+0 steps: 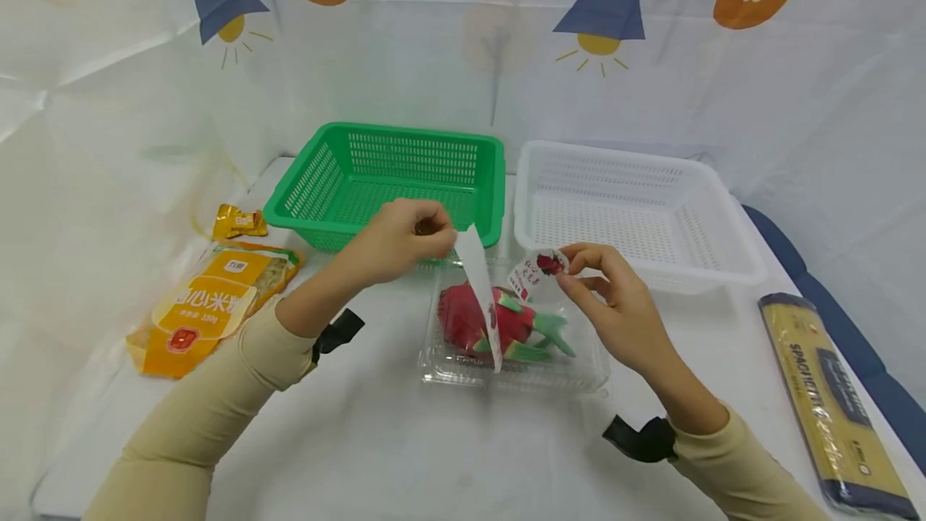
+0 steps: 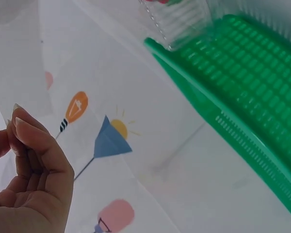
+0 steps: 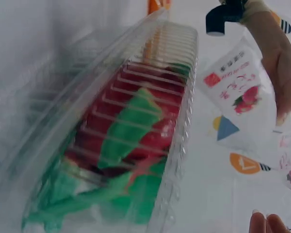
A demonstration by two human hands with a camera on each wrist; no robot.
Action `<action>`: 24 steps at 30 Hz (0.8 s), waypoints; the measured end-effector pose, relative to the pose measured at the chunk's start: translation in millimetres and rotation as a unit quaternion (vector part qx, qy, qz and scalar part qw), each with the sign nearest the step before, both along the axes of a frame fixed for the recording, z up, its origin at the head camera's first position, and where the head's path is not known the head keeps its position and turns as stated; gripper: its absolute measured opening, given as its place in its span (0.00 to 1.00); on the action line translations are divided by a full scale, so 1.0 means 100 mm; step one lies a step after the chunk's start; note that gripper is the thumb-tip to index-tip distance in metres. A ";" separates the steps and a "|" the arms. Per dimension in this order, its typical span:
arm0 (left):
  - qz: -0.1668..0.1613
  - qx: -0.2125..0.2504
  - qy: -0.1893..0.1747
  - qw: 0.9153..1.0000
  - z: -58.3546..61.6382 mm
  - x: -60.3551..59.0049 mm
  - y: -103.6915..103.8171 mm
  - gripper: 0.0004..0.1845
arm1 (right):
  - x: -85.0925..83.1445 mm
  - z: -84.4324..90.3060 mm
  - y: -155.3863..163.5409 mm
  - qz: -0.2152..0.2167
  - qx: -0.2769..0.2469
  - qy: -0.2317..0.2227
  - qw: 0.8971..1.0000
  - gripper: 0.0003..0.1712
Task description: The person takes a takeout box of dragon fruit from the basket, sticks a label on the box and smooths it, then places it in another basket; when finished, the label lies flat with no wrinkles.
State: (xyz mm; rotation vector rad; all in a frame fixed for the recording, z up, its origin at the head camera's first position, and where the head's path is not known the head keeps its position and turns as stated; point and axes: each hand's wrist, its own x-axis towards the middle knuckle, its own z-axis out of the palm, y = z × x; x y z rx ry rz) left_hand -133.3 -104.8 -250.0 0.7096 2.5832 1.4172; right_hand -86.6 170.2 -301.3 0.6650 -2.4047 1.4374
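My left hand (image 1: 394, 244) pinches the top end of a white paper strip (image 1: 475, 284), which hangs edge-on in the head view. In the right wrist view this strip (image 3: 237, 92) bears pink lettering and a dragon fruit picture. My right hand (image 1: 615, 304) pinches a rounded white label (image 1: 531, 273) with a similar picture, between thumb and fingers. Below both hands a clear plastic clamshell box (image 1: 579, 372) stands on the table. Inside lies a red dragon fruit (image 1: 459, 316) with green scales. The strip partly covers the box in the head view.
Behind the box stand a green basket (image 1: 412, 133) and a white basket (image 1: 723, 207). At left lie an orange rice noodle bag (image 1: 210, 304) and a small yellow packet (image 1: 239, 222). A spaghetti pack (image 1: 832, 400) lies at right, near a blue chair (image 1: 839, 320).
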 end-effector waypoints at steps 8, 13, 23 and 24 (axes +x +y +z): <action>0.041 -0.028 0.004 0.999 0.06 0.07 -0.36 0.08 | -0.02 0.02 0.10 -0.007 0.024 0.005 1.000 0.05; 0.071 -0.043 0.012 0.996 0.14 0.21 -0.63 0.09 | -0.03 0.03 0.14 -0.003 0.061 0.012 0.998 0.05; 0.071 -0.076 0.017 0.994 0.18 0.45 -1.08 0.09 | -0.05 0.08 0.16 0.008 0.115 0.021 0.993 0.06; 0.064 -0.078 0.017 0.995 0.16 0.48 -1.12 0.08 | -0.05 0.07 0.15 0.011 0.119 0.021 0.993 0.06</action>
